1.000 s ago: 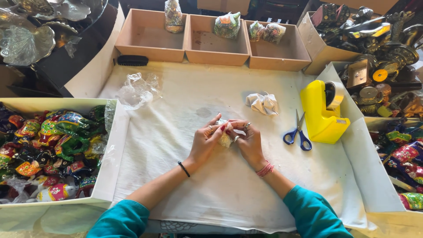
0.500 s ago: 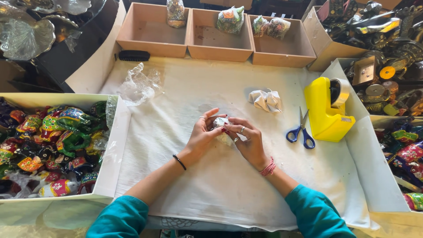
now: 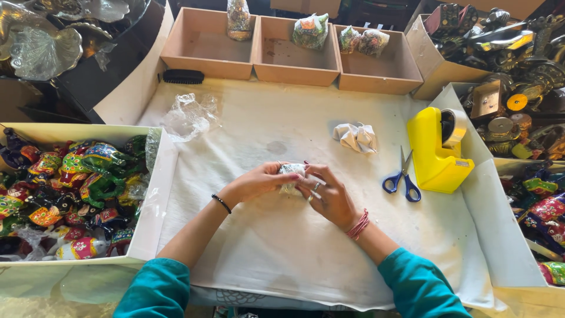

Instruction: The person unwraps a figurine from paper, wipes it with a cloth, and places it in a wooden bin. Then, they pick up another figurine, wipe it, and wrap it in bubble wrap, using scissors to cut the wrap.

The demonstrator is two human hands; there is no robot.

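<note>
My left hand [image 3: 256,182] and my right hand [image 3: 329,194] meet over the middle of the white cloth [image 3: 294,247], both closed on one small paper-wrapped object [image 3: 291,176]. The fingers hide most of it; only crumpled whitish wrapping shows. A black band circles my left wrist and pink threads my right. A crumpled piece of white paper [image 3: 356,137] lies beyond my right hand, and blue-handled scissors [image 3: 403,179] lie to its right beside a yellow tape dispenser [image 3: 438,150].
A tray of colourful painted figurines [image 3: 70,194] stands at the left. Three brown boxes [image 3: 294,53] with wrapped bundles line the far edge, a black brush [image 3: 183,76] beside them. Crumpled clear plastic [image 3: 188,115] lies far left. Metal ornaments [image 3: 506,76] crowd the right.
Both hands stay together on the wrapped object, with the fingers shifting slightly around it. The view has drifted a little; nothing else on the cloth moved.
</note>
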